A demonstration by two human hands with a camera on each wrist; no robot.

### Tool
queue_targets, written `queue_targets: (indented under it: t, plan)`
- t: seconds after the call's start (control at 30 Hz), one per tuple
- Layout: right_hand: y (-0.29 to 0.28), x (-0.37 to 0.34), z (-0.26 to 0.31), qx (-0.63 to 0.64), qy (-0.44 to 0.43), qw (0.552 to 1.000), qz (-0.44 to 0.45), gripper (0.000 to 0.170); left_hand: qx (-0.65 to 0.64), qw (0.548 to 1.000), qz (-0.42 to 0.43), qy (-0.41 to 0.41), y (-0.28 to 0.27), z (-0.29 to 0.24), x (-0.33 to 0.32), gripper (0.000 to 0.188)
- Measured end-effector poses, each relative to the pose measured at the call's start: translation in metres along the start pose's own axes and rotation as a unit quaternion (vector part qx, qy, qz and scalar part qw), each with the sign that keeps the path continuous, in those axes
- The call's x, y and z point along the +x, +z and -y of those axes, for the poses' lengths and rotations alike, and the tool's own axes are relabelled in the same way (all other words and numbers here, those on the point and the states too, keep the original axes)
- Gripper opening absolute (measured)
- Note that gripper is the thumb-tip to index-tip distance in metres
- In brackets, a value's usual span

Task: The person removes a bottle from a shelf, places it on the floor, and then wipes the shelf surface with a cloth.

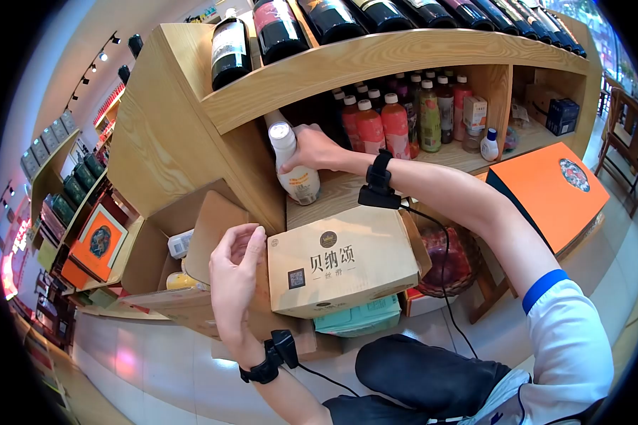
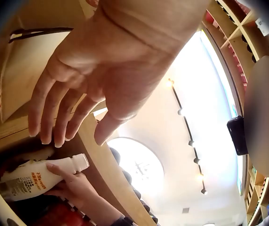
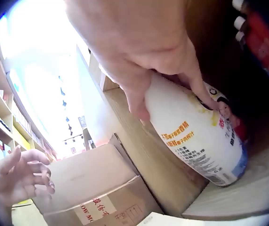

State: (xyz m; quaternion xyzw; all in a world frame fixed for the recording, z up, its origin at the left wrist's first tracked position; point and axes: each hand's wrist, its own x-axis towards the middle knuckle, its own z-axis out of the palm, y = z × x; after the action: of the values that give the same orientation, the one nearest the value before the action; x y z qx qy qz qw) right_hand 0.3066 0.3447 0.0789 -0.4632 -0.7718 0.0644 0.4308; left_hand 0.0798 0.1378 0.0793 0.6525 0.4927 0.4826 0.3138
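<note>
My right hand (image 1: 317,147) grips a white plastic bottle (image 1: 299,185) around its upper part, in the left end of the lower shelf compartment. In the right wrist view, the bottle (image 3: 195,141) tilts, its blue-edged base close to the wooden shelf board; thumb and fingers lie on opposite sides. The bottle's white cap shows in the head view. My left hand (image 1: 235,273) is raised beside a brown carton (image 1: 344,265) with black Chinese print. Nothing is in this hand; its fingers (image 2: 49,110) hang loosely bent in the left wrist view.
Red, green and dark bottles (image 1: 383,131) stand deeper in the compartment. An opened cardboard box (image 1: 149,248) holding a few items is at the left. Wine bottles (image 1: 340,21) lie on the slanted shelf above. An orange box (image 1: 546,191) stands at right, a basket (image 1: 450,262) below.
</note>
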Motion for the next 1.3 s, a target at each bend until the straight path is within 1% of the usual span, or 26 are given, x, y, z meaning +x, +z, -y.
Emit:
queue_targets:
  t: [0.03,0.1,0.23,0.33,0.4,0.43,0.5,0.57,0.67,0.73,0.77,0.83,0.87,0.9,0.97,1.0,1.03,1.1,1.13,1.17,1.23,1.27,1.3]
  plan:
    - [0.002,0.001,-0.004,0.001,-0.001,1.000,0.000,0.059,0.000,1.000,-0.007,0.002,-0.002,-0.001,-0.001,0.033]
    - [-0.013,-0.008,0.006,0.034,0.021,0.999,0.022,0.055,-0.005,1.000,-0.010,0.004,-0.005,-0.004,-0.004,0.032]
    - [-0.036,-0.025,0.027,0.075,0.036,0.996,0.040,0.049,-0.012,1.000,-0.014,0.008,-0.008,-0.007,-0.007,0.032]
    - [-0.044,-0.032,0.037,0.091,0.016,0.995,0.028,0.048,-0.003,1.000,-0.017,0.006,-0.007,-0.011,-0.009,0.032]
    - [-0.050,-0.037,0.042,0.107,-0.021,0.994,0.011,0.048,-0.005,1.000,-0.013,0.010,-0.008,-0.011,-0.009,0.032]
    - [-0.054,-0.040,0.045,0.105,-0.020,0.994,0.011,0.048,-0.004,1.000,-0.010,0.015,-0.008,-0.011,-0.009,0.032]
    - [-0.062,-0.046,0.053,0.122,-0.046,0.991,0.010,0.047,-0.020,1.000,-0.005,0.013,-0.008,-0.022,-0.016,0.033]
    - [-0.068,-0.051,0.062,0.128,-0.054,0.990,0.007,0.046,-0.034,0.999,-0.002,0.010,-0.010,-0.032,-0.024,0.033]
    - [-0.082,-0.059,0.076,0.147,-0.054,0.988,0.009,0.044,0.004,1.000,-0.009,0.008,-0.010,-0.038,-0.026,0.036]
    - [-0.092,-0.068,0.088,0.175,-0.036,0.984,0.023,0.045,-0.022,0.998,0.029,0.043,-0.008,-0.037,-0.026,0.043]
    - [-0.096,-0.073,0.094,0.176,-0.037,0.983,0.026,0.045,-0.022,0.999,0.026,0.041,-0.006,-0.036,-0.025,0.043]
    - [-0.104,-0.079,0.105,0.181,-0.072,0.980,0.024,0.046,-0.034,0.996,0.025,0.073,0.000,-0.033,-0.022,0.055]
    - [-0.109,-0.082,0.112,0.159,-0.080,0.984,0.024,0.046,-0.022,0.996,0.032,0.081,0.000,-0.030,-0.017,0.070]
    - [-0.113,-0.085,0.118,0.162,-0.080,0.983,0.025,0.046,-0.019,0.996,0.031,0.079,0.003,-0.033,-0.017,0.070]
    - [-0.121,-0.092,0.130,0.185,-0.087,0.978,0.039,0.044,0.068,0.984,-0.011,0.166,0.014,-0.038,-0.019,0.078]
    - [-0.125,-0.095,0.135,0.194,-0.091,0.976,0.043,0.043,0.124,0.976,-0.032,0.178,0.017,-0.034,-0.017,0.095]
    - [-0.129,-0.099,0.140,0.195,-0.090,0.976,0.044,0.043,0.124,0.976,-0.032,0.177,0.022,-0.032,-0.019,0.095]
    - [-0.136,-0.109,0.151,0.200,-0.090,0.974,0.061,0.040,0.153,0.960,-0.043,0.229,0.034,-0.029,-0.027,0.101]
    - [-0.138,-0.115,0.156,0.205,-0.090,0.972,0.066,0.039,0.126,0.969,-0.033,0.212,0.038,-0.029,-0.032,0.107]
    - [-0.140,-0.120,0.160,0.207,-0.087,0.972,0.068,0.039,0.127,0.969,-0.031,0.208,0.041,-0.033,-0.038,0.107]
    - [-0.145,-0.130,0.169,0.208,-0.078,0.970,0.095,0.040,0.131,0.981,-0.049,0.133,0.045,-0.042,-0.051,0.104]
    - [-0.145,-0.134,0.173,0.223,-0.075,0.966,0.107,0.043,0.131,0.978,-0.063,0.152,0.046,-0.039,-0.055,0.103]
    - [-0.143,-0.139,0.177,0.227,-0.072,0.965,0.110,0.043,0.133,0.978,-0.062,0.147,0.046,-0.038,-0.061,0.103]
